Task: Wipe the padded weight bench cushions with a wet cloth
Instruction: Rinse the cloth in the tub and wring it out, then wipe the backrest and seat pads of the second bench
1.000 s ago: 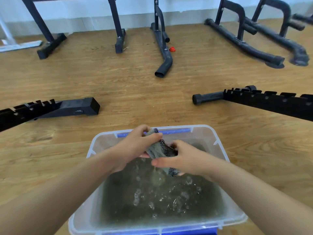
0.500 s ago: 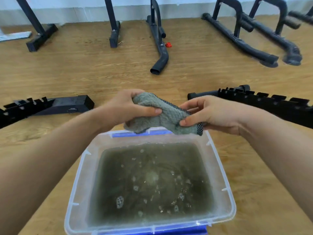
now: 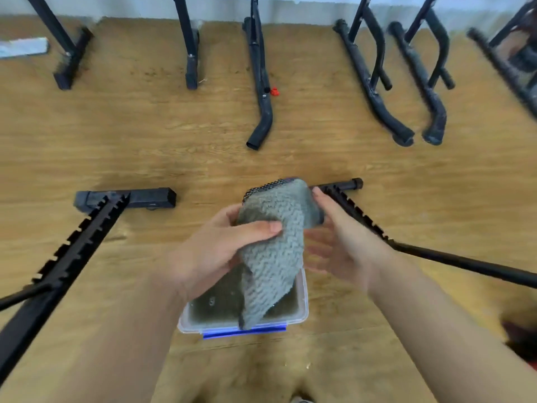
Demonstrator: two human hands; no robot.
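Over the tub [image 3: 304, 311] of murky water on the floor: grips the grey cloth [image 3: 276, 251] in the left hand [image 3: 212, 254], thumb clamped across it, loose end hanging above the water, probably to catch drips. Holds the right hand [image 3: 340, 245] open just beside the cloth, fingers [image 3: 322, 203] straight, likely ready to wring. No bench cushions in view.

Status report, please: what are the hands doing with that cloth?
Left hand grips grey cloth. Right hand open, touching its side. Cloth hangs over water tub. Black frames lie on floor either side.
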